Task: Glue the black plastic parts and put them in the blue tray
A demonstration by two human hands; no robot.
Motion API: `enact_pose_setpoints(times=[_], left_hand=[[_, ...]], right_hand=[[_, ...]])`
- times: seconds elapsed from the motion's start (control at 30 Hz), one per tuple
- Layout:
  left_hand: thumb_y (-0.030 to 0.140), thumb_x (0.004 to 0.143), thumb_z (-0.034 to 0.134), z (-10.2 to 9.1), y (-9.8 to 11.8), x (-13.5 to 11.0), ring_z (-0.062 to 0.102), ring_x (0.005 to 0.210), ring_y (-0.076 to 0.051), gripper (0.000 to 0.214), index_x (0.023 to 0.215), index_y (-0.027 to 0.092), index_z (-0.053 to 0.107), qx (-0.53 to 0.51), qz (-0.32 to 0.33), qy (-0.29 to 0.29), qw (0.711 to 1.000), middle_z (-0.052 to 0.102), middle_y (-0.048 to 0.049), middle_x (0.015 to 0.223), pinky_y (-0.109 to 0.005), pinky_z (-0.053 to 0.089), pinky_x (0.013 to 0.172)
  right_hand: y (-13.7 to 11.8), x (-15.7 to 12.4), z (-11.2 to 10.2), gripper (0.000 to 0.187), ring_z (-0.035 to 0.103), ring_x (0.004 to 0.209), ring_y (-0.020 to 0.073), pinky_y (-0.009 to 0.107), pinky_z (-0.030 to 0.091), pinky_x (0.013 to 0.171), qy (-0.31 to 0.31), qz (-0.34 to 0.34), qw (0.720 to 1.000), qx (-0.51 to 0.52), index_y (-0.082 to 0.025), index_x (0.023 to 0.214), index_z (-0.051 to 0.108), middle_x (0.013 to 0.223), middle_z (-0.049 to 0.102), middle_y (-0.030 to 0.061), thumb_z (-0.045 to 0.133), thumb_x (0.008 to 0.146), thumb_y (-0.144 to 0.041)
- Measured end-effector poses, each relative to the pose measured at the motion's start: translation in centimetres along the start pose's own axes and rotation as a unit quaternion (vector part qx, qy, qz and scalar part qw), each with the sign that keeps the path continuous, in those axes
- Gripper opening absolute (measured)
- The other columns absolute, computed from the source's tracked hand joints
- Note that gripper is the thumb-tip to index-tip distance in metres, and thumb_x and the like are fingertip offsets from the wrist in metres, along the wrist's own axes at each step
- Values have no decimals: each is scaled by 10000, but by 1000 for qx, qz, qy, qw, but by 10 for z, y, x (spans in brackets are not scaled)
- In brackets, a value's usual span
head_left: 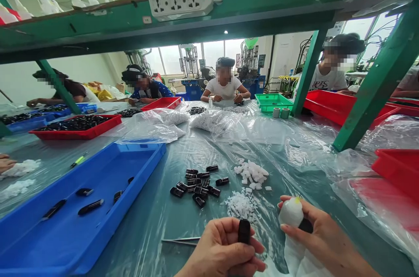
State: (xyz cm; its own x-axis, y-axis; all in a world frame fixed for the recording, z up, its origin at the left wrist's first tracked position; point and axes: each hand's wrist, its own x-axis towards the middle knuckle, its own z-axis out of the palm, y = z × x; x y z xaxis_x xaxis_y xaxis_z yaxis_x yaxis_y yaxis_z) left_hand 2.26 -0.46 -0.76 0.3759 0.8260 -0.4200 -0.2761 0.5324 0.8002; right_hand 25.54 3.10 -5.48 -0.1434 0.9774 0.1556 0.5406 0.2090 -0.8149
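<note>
My left hand (222, 248) is closed around a small black plastic part (244, 230) that stands upright between thumb and fingers. My right hand (319, 235) grips a white cloth wad (290, 212) with a yellow spot on top, and a dark piece shows under its fingers. Just beyond my hands lie a cluster of several black parts (196, 185), a heap of small white pieces (251, 173) and fine white scraps (241, 205). Metal tweezers (180, 240) lie on the plastic sheet left of my left hand.
A blue tray (137, 157) holding a few black parts sits at the left. Red trays (394, 165) stand at the right, another red tray (75, 131) of black parts further back. Green shelf legs (373, 89) rise from the table. Several other people work at the far side.
</note>
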Motion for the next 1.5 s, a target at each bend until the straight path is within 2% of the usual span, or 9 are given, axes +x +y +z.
enact_pose_setpoints(times=[0.17,0.33,0.43,0.5,0.57,0.77,1.03,1.27,1.5], left_hand=[[225,552,835,0,0,1,697,614,-150,354,774,95,593,1,11,12,1000,723,-100,782,-160,507,515],[207,557,827,0,-1,2,695,624,-147,320,756,92,605,11,9,23,1000,723,-103,801,-165,508,521],[205,555,826,0,-3,3,693,619,-146,318,754,99,601,15,11,34,999,726,-100,798,-167,502,524],[211,553,826,0,-4,4,692,618,-146,319,748,103,598,13,18,38,999,727,-95,790,-169,500,530],[214,556,824,0,-5,4,690,615,-142,311,738,105,596,12,23,38,999,728,-91,783,-171,502,540],[191,566,810,0,-4,4,685,617,-135,285,738,104,601,12,18,36,999,722,-81,764,-187,519,575],[220,563,815,0,-6,5,686,608,-137,303,735,108,592,17,14,30,999,716,-77,742,-161,498,527],[236,555,824,0,-8,7,688,585,-137,344,750,111,570,9,-1,-2,1000,714,-82,734,-143,486,485],[226,605,788,0,-14,8,692,598,-131,298,782,113,577,6,-15,-54,998,724,-89,777,-153,503,518]], right_hand=[[-4,-7,-7,634,654,916,242,307,572,678,115,-69,987,-86,-213,1285,420,1117,637,102,647,739,-439],[-25,-23,-13,313,623,739,185,261,546,588,257,-209,932,-147,-220,1088,499,980,580,75,597,810,-325],[-33,-27,-4,153,609,704,129,198,518,648,104,-333,928,-134,-229,980,519,852,584,29,502,863,-132],[-33,-27,7,226,608,730,125,186,512,660,-18,-357,924,-138,-209,1026,526,827,593,34,428,879,-69],[-27,-25,19,296,603,756,143,221,518,680,-61,-355,917,-170,-180,1098,531,837,603,55,366,888,-53],[-13,-22,38,269,549,670,154,247,481,582,-20,-398,886,-237,-225,976,615,781,563,45,354,929,-176],[-12,-22,37,237,518,646,140,235,447,578,-34,-400,884,-239,-189,768,506,722,543,26,366,890,-42],[-27,-25,21,172,589,738,121,203,492,651,-86,-315,939,-108,-198,897,510,804,587,20,387,907,-78],[-39,-29,11,211,628,769,103,172,501,683,-63,-284,956,-36,-212,931,558,844,627,7,424,883,-56]])
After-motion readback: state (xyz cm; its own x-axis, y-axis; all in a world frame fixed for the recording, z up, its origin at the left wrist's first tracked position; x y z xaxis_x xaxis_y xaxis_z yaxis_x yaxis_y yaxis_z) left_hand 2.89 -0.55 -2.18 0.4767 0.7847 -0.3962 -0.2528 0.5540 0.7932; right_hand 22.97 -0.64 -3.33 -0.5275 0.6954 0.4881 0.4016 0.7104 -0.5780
